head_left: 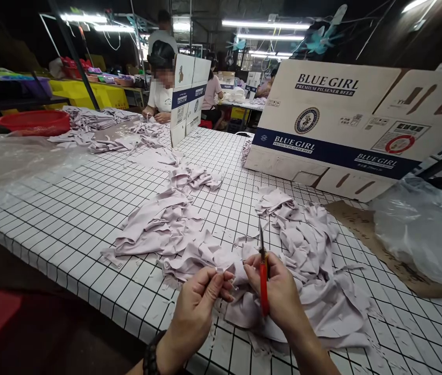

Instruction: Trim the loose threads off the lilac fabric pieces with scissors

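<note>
Pale lilac fabric pieces lie in a loose heap before me, with a second heap to the right. My left hand is closed, thumb against fingers, pinching the edge of a fabric piece. In my right hand are red-handled scissors, held upright with the dark blades pointing away from me. My right thumb and fingertips also touch the fabric near the left hand. Small trimmed scraps are scattered on the table around both hands.
The table has a white cloth with black grid lines. A large carton stands at the right, a smaller carton farther back. Clear plastic and brown cardboard lie right. A red basket sits far left; co-workers sit beyond.
</note>
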`<state>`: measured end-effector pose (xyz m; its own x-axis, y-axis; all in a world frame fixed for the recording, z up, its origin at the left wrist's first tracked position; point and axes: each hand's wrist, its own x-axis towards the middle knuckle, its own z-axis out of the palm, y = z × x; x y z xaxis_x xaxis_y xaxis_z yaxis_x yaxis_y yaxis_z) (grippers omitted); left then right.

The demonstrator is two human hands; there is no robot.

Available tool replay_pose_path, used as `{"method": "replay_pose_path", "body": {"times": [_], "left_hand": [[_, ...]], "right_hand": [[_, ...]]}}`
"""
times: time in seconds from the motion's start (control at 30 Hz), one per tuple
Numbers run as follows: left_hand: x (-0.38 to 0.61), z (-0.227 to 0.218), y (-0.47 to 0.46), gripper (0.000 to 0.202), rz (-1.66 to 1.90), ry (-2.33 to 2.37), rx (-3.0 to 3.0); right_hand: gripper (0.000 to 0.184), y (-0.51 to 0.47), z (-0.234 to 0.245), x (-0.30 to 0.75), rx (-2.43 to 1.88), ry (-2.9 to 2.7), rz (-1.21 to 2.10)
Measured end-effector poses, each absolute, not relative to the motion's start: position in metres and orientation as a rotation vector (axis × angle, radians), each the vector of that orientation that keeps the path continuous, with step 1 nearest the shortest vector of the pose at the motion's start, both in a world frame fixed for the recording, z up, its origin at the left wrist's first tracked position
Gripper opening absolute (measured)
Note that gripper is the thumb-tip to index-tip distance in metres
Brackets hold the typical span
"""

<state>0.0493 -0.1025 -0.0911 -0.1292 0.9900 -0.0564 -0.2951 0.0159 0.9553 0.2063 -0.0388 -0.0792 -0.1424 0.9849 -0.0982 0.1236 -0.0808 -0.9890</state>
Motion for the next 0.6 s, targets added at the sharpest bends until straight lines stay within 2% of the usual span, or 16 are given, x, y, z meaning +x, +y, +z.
{"method": "replay_pose_path", "body": {"times": [0.17,0.37,0.6], "left_hand": [[0.047,-0.087,-0.103,0.029,1.373,1.166,1.124],[0.04,-0.084,-0.103,0.025,1.491,1.367,1.351],[0.04,-0.093,-0.099,0.026,1.451,1.123,1.297]], "right_hand": [[0.02,-0.044,-0.054,0.2,-1.045,-1.664,1.492],[0.026,-0.041,-0.059,0.183,-0.994,-1.496,1.48],[0.027,-0.041,-0.059,0.197,-1.11,-1.703,1.495]]}}
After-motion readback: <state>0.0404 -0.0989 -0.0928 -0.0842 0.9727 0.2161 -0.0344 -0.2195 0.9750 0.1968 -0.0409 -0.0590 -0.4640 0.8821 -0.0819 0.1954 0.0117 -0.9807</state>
